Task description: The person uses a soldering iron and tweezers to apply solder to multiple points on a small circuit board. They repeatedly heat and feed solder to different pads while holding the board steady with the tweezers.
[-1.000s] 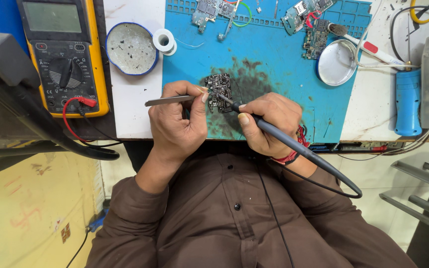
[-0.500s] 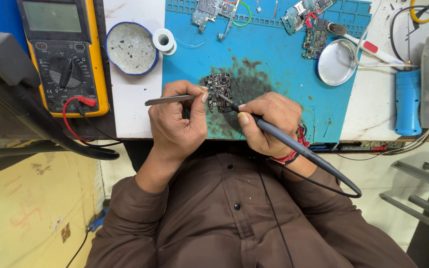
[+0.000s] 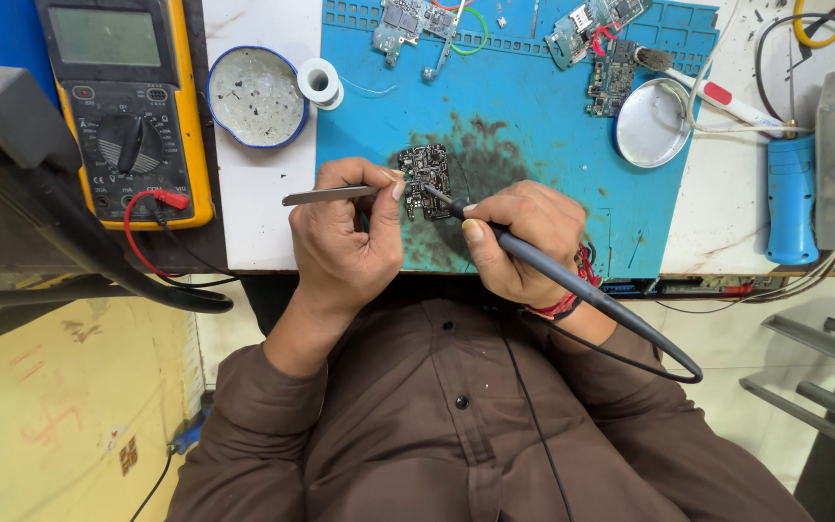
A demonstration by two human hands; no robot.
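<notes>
Holding what in each hand, as you read it?

Your left hand is closed narrow on a pair of metal tweezers, whose handle end points to 9 o'clock. Your right hand is wrapped pen-style round a dark soldering iron, and its cable trails off toward 4 o'clock.

And the work itself?

A small dark circuit board lies flat on the scorched patch of the blue mat, between your two hands. The tweezers come at it from 9 o'clock and the iron tip from 4 o'clock. I'd judge you're mid-joint, heating one spot while the tweezers steady a part.

What does the next move ask of me?

I'd say a steady tip and a light pinch. The board isn't clamped, so any sideways push could slide it across the mat.

Anything you can't make out?

Your thumb covers the tweezer tips, so I can't tell whether they grip a component or only press on the board. The exact pad under the iron is too small to see. At 12 o'clock, other boards are cut off by the frame edge. The multimeter at 10 o'clock shows a blank-looking screen. The round tin beside it holds specks that I can't identify.
</notes>
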